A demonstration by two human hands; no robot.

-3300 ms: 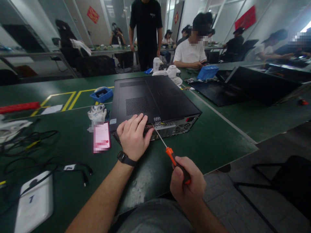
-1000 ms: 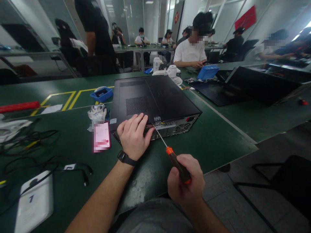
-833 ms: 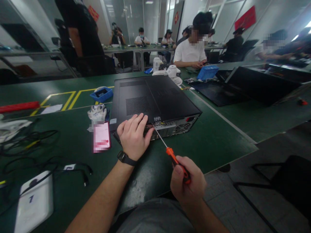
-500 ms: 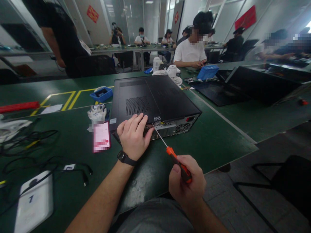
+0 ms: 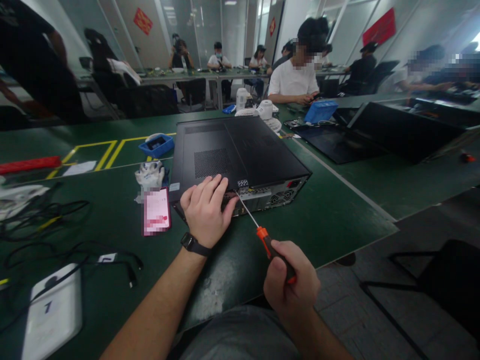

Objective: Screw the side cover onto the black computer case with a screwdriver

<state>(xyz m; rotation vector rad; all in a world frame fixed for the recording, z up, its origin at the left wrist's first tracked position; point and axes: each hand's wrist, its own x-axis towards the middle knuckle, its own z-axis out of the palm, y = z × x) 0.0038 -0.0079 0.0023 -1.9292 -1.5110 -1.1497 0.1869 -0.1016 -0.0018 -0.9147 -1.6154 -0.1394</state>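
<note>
A black desktop computer case lies flat on the green table, its back panel with the fan grille facing me. My left hand grips the case's back edge, fingers over the top cover and thumb down at the back panel. In my right hand is a screwdriver with an orange and black handle, fingers wrapped round it. Its thin shaft slants up and left, and the tip meets the case's back edge beside my left thumb. Whatever the tip touches is too small to make out.
Left of the case are a phone, a white glove and a blue tray. Black cables and a white device lie nearer. Behind stands a small white fan. A co-worker sits across the table.
My right hand has turned slightly and shifted a little to the right on the screwdriver handle. My left hand and the case stay put. A person in black at the back left has moved left.
</note>
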